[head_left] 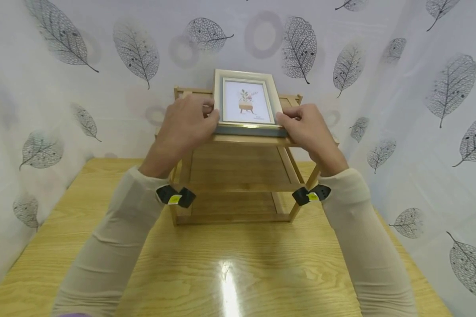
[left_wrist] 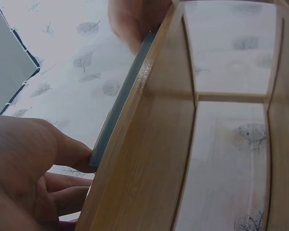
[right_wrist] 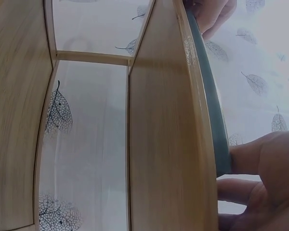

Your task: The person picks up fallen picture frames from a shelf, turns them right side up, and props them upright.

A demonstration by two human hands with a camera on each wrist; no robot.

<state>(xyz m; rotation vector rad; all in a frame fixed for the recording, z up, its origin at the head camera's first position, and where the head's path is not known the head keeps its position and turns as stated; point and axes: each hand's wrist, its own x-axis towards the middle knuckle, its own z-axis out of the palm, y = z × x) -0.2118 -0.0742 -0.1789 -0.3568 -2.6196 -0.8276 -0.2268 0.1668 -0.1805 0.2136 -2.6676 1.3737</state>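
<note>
Pinching a picture frame (head_left: 250,130) by its near side edges, my left hand (head_left: 187,119) and right hand (head_left: 308,127) flank it evenly atop a wooden rack (head_left: 242,187). Its long axis runs forward, away from my grip; inside sits a plant print (head_left: 246,104). Lower shelves (head_left: 238,165) lie below my grip.

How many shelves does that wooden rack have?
3: the top shelf under the picture frame, the middle shelf below that, and the bottom shelf nearest the table.

No legible text or numbers.
</note>
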